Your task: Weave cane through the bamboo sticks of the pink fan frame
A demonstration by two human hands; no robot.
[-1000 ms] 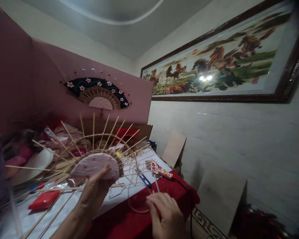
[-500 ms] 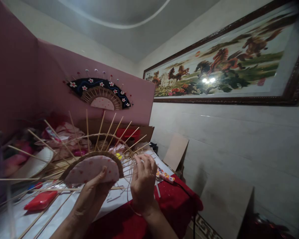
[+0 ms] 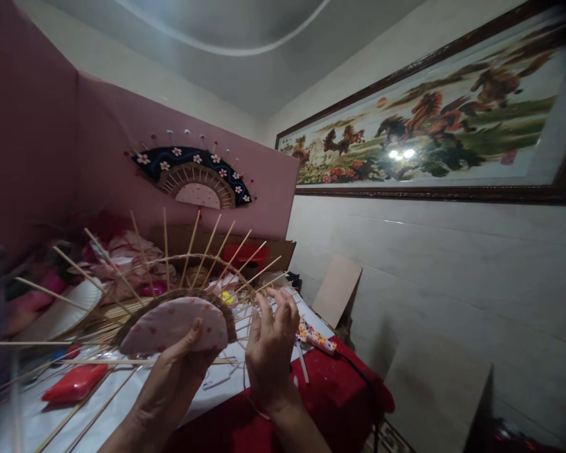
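Note:
My left hand [image 3: 182, 368] grips a half-finished woven fan [image 3: 163, 324] at its base, thumb lying over the pale pink, dotted fabric half-disc. Thin wooden sticks fan out from the brown woven band [image 3: 188, 293] around that fabric. A twisted strand of twine [image 3: 207, 256] arches across the sticks, farther out. At the fan's right side, my right hand [image 3: 273, 343] has its fingers bent together near the stick ends, closed on the twine. A loose length of it hangs below this hand. The exact pinch point is partly hidden by the fingers.
A finished dark fan with flowers [image 3: 193, 167] hangs on the pink panel. On the table lie a red packet [image 3: 75, 382], loose sticks, a white paper plate [image 3: 78, 308] and a patterned glue gun [image 3: 317, 336] with a black cord. A board [image 3: 337, 289] leans against the wall.
The view has shifted slightly. My right hand has moved very little at the fan's right side, its fingers a bit more spread. My left hand keeps its hold.

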